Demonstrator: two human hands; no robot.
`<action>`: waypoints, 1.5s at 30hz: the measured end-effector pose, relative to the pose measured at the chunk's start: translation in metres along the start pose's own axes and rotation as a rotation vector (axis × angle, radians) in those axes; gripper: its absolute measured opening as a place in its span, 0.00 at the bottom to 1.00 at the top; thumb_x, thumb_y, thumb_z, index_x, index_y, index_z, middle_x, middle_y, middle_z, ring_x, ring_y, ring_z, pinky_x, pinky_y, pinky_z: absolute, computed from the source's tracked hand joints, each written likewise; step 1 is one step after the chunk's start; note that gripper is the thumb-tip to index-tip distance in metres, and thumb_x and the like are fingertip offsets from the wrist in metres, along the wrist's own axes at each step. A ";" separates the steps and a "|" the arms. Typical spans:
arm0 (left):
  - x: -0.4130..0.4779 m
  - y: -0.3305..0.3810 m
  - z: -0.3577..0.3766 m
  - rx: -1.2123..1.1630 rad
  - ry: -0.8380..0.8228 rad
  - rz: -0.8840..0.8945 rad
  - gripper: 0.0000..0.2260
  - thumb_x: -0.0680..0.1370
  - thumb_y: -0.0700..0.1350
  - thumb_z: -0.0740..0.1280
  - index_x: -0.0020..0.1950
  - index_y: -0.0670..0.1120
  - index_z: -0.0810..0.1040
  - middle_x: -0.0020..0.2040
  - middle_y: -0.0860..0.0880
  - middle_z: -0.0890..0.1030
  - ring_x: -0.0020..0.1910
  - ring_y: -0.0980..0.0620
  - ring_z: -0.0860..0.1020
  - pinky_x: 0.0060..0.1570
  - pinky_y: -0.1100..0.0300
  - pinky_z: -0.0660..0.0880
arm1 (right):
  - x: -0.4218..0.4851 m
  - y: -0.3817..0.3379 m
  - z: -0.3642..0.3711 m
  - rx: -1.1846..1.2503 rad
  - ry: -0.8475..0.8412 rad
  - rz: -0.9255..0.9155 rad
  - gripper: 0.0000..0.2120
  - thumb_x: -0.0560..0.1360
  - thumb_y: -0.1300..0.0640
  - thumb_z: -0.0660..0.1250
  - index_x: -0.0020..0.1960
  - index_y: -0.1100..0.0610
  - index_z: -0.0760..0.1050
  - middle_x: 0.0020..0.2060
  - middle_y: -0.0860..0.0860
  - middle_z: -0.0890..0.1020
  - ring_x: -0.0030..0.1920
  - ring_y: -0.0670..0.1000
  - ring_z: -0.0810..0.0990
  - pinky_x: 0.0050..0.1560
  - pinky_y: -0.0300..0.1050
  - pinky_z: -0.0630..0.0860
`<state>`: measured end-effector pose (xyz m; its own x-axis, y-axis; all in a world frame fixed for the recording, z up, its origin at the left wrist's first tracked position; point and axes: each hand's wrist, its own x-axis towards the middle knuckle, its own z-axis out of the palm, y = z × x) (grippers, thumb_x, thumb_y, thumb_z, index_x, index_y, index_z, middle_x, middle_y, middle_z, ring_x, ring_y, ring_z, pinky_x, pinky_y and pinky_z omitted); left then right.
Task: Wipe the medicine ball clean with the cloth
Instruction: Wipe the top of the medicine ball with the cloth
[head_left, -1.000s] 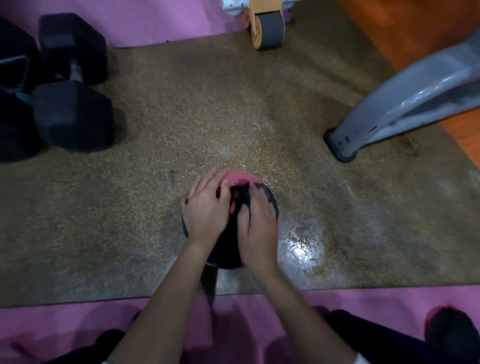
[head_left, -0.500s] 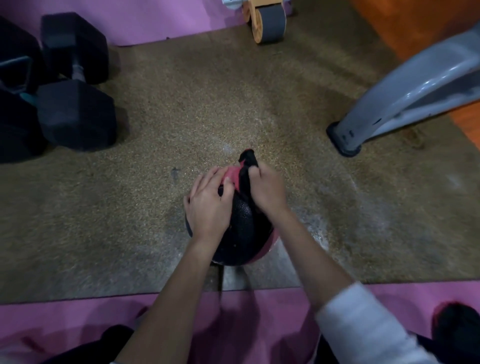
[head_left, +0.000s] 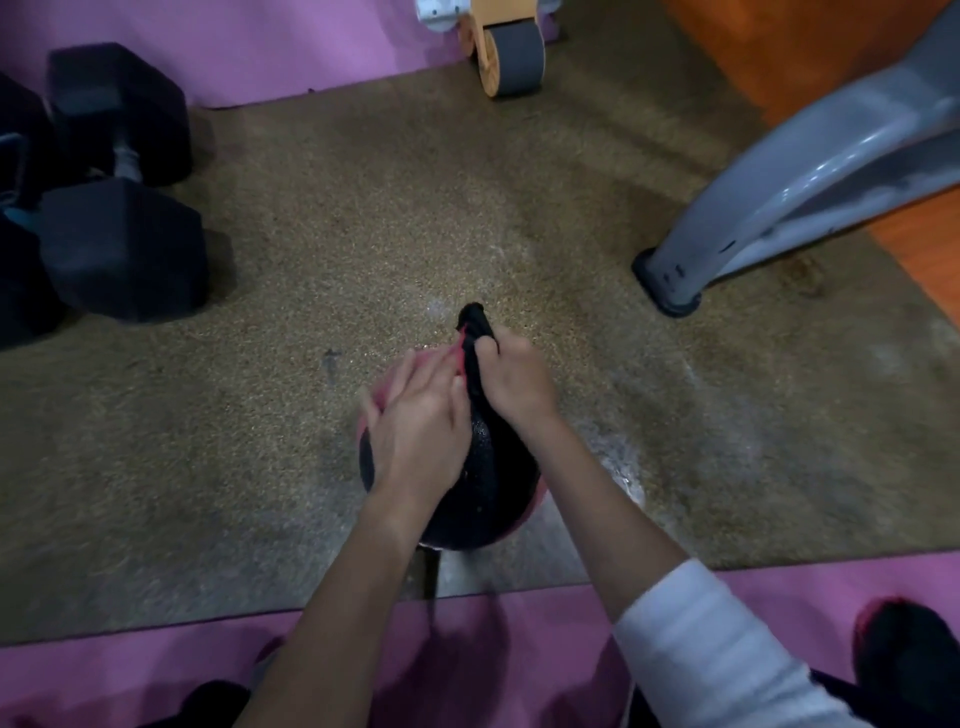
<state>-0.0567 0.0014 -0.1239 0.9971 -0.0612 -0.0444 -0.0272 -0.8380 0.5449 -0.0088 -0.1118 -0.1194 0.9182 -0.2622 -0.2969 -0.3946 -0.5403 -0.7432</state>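
A black and red medicine ball (head_left: 485, 493) sits on the speckled brown mat (head_left: 363, 234) just in front of me. My left hand (head_left: 418, 421) lies flat on its top left with the fingers spread over the red part. My right hand (head_left: 511, 376) grips a bunched black cloth (head_left: 475, 332) against the far top of the ball. One end of the cloth sticks up past my fist. The ball's far side is hidden behind both hands.
Black hex dumbbells (head_left: 117, 208) lie at the left edge of the mat. A grey machine leg (head_left: 779, 192) stands on the mat at the right. A wooden ab wheel (head_left: 511, 49) is at the back. A wet patch (head_left: 618, 467) shines right of the ball. Pink flooring (head_left: 467, 649) borders the mat.
My right hand slid from the near top of the ball to its far top, bunching the cloth into a fist. The left hand stayed on the ball. The camera moved slightly closer.
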 end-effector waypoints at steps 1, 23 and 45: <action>0.004 0.003 -0.001 0.022 -0.021 0.051 0.21 0.84 0.51 0.50 0.75 0.54 0.69 0.75 0.57 0.69 0.78 0.54 0.61 0.75 0.40 0.54 | -0.011 0.006 0.002 0.039 0.064 -0.033 0.11 0.80 0.57 0.55 0.53 0.57 0.75 0.46 0.55 0.81 0.50 0.58 0.79 0.43 0.46 0.66; 0.003 0.009 0.000 -0.016 0.069 -0.292 0.21 0.84 0.50 0.48 0.77 0.54 0.65 0.78 0.56 0.65 0.79 0.50 0.59 0.75 0.34 0.49 | -0.033 0.015 0.008 0.011 0.190 -0.182 0.13 0.75 0.52 0.52 0.46 0.53 0.74 0.41 0.52 0.80 0.43 0.55 0.78 0.43 0.48 0.72; -0.006 0.004 0.002 -0.072 0.055 -0.135 0.28 0.81 0.56 0.41 0.78 0.54 0.63 0.79 0.57 0.63 0.80 0.52 0.55 0.78 0.44 0.52 | -0.035 0.023 0.006 0.038 0.128 -0.235 0.21 0.76 0.52 0.50 0.58 0.59 0.76 0.50 0.54 0.81 0.52 0.55 0.79 0.50 0.47 0.71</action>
<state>-0.0628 -0.0028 -0.1235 0.9938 0.0805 -0.0766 0.1104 -0.7957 0.5956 -0.0503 -0.1107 -0.1297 0.9716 -0.2336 -0.0368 -0.1673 -0.5689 -0.8052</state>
